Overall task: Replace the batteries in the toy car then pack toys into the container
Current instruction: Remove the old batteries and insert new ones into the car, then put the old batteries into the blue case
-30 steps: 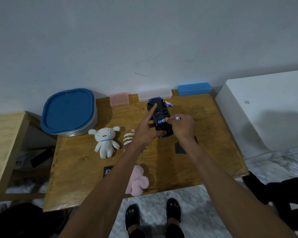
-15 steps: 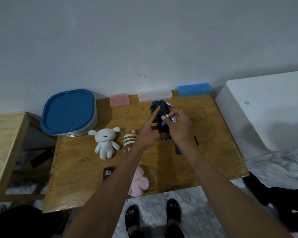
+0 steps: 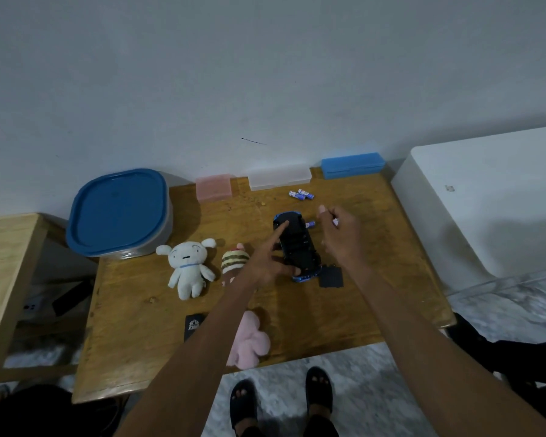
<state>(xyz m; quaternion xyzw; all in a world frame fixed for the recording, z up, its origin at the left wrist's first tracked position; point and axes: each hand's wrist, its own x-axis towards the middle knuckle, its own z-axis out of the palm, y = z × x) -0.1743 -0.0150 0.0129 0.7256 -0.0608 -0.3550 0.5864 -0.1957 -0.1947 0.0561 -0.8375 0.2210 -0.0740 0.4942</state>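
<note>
On the wooden desk [image 3: 145, 313], the toy car [image 3: 298, 247] lies belly-up; the right hand [image 3: 339, 238] has drawn away from it since a moment ago, fingers [image 3: 323, 212] pinching a battery [image 3: 336, 221]. The left hand [image 3: 270, 261] grips the car's side, forefinger stretched along the chassis. Another battery [image 3: 311, 224] lies just beside the car.

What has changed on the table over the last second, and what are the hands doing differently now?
The right hand has lifted off the toy car and moved right, holding a battery. Another battery now lies beside the car. The left hand still steadies the upturned car, forefinger stretched along it. The loose batteries, plush toys and lidded container stayed put.
</note>
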